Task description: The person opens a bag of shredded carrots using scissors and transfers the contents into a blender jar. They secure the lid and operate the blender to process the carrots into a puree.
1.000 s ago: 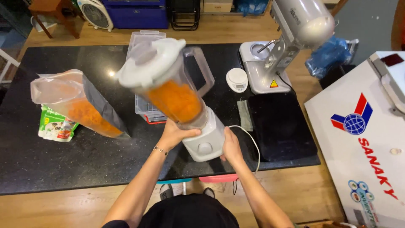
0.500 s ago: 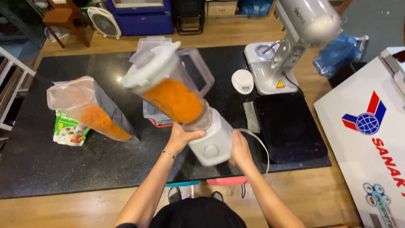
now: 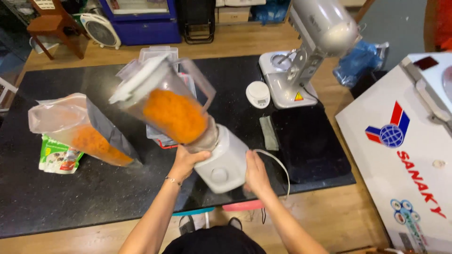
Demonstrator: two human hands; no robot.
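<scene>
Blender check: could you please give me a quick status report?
Left hand grips the jar's bottom; right hand braces the white base. Blender tilted left, orange contents inside. Pouch stands alongside.

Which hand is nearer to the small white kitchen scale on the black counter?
The right hand, on the blender base, is nearer to the scale. The left hand grips the jar bottom, farther left.

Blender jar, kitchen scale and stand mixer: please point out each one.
Blender jar (image 3: pixel 175 115), head view, on the orange contents behind its clear wall.
Kitchen scale (image 3: pixel 258 93), head view, on its round white top.
Stand mixer (image 3: pixel 325 23), head view, on its grey head.
</scene>
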